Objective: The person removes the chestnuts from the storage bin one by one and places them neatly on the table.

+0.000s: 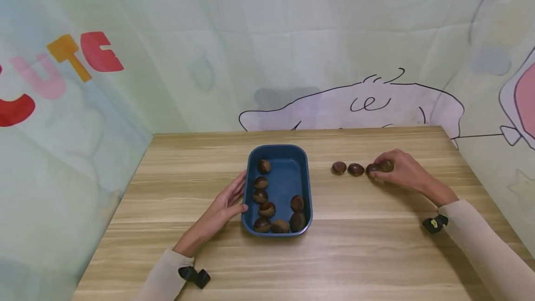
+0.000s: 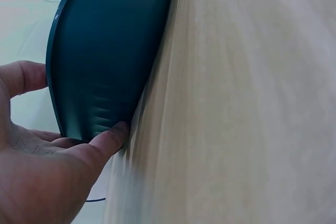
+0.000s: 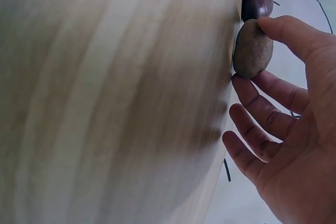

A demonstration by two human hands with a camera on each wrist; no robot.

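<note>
In the head view, my left hand rests against the left side of a blue rectangular box, thumb at its rim. The left wrist view shows the fingers extended along the outer wall of the box. Brown chestnuts lie inside, along its left side and near end. Over to the right, my right hand pinches a chestnut between thumb and fingertips, close over the table. That one sits at the right end of a row of chestnuts, right beside its neighbour.
A wood-grain table carries the box and the row. Behind its far edge hangs a printed cloth backdrop with coloured letters and a line drawing. Dark wrist cameras are strapped over both light sleeves.
</note>
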